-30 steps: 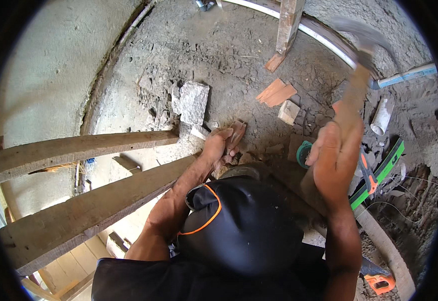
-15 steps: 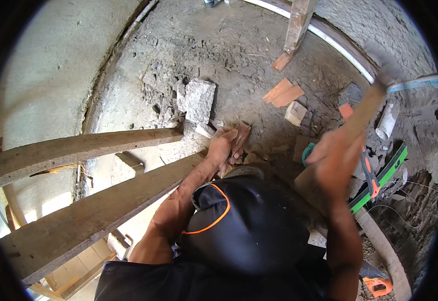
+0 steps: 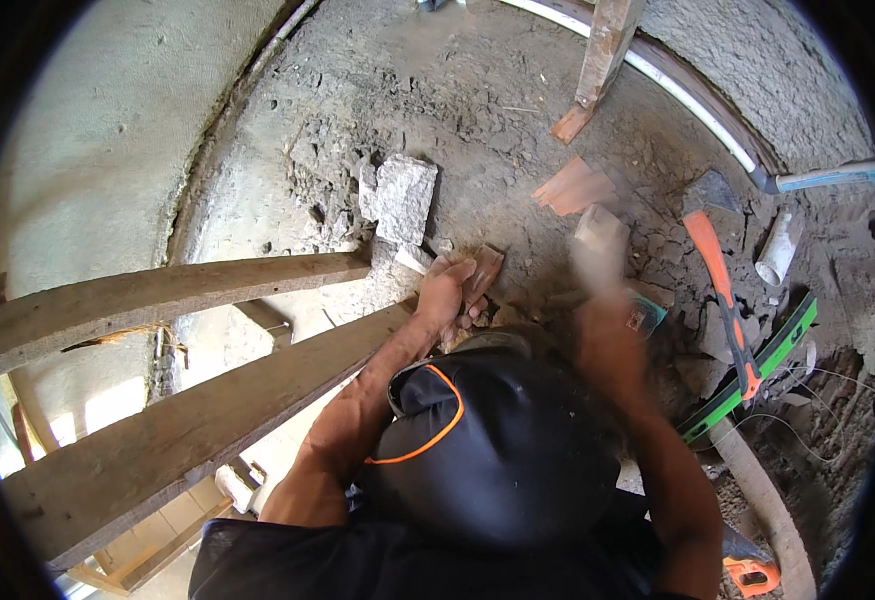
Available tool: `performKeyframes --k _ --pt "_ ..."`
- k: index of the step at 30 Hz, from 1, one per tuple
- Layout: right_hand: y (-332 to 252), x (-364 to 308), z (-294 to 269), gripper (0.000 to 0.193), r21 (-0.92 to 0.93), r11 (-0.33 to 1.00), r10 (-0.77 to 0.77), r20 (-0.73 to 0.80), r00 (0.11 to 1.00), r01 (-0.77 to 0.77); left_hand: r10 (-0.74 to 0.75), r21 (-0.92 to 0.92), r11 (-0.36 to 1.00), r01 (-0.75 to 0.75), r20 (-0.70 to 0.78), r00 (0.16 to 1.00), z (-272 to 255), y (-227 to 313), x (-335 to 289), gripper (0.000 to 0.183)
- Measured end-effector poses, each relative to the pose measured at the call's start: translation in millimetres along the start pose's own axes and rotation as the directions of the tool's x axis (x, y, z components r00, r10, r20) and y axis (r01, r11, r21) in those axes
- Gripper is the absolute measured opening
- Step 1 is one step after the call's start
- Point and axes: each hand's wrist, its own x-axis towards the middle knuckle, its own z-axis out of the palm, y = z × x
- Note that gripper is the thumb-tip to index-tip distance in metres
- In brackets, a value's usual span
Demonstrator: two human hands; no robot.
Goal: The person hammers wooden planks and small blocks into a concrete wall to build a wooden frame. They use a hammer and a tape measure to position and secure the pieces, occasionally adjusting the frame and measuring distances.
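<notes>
While my left hand point(image 3: 444, 297) grasps the wood point(image 3: 485, 264) just off the slab's near right corner, its far end sticks out past my fingers. That slab point(image 3: 406, 200) is pale and rough, and soil point(image 3: 502, 150) runs from its right edge across to the planks point(image 3: 569, 187), giving width for a swing there. On its other side room is tight: the beams point(image 3: 225, 418) come in from the left, the end of one beside the slab's near left corner, the other's on the near side of it. My right hand point(image 3: 612, 338), to the right of the slab and nearer me, is a blur under a pale smear, so I cannot tell what its fingers grasp.

I count one piece of wood in my hand, two beams, and, right of the slab, at least two planks, their outlines smeared, with one block point(image 3: 602, 238) beside them. Farther right of it lie one orange tool point(image 3: 722, 300), one green level point(image 3: 757, 365) and one pipe stub point(image 3: 778, 250).

Half a second ago my right hand was farther right of the slab, with the hammer raised; the orange tool, partly covered then, now shows whole. My left hand and the wood have kept their place by the slab.
</notes>
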Motion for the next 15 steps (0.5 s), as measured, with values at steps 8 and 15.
performKeyframes --k 8,15 --pt "6.8 2.6 -57.2 0.026 0.150 0.957 -0.174 -0.387 0.906 0.247 -0.020 -0.081 0.997 0.019 -0.003 1.000 -1.1 0.5 1.5 0.020" --pt "22.6 -0.9 18.0 0.030 -0.225 0.961 0.221 0.290 0.931 -0.158 0.012 -0.019 1.000 -0.011 0.048 0.999 -4.3 5.3 -5.6 0.021"
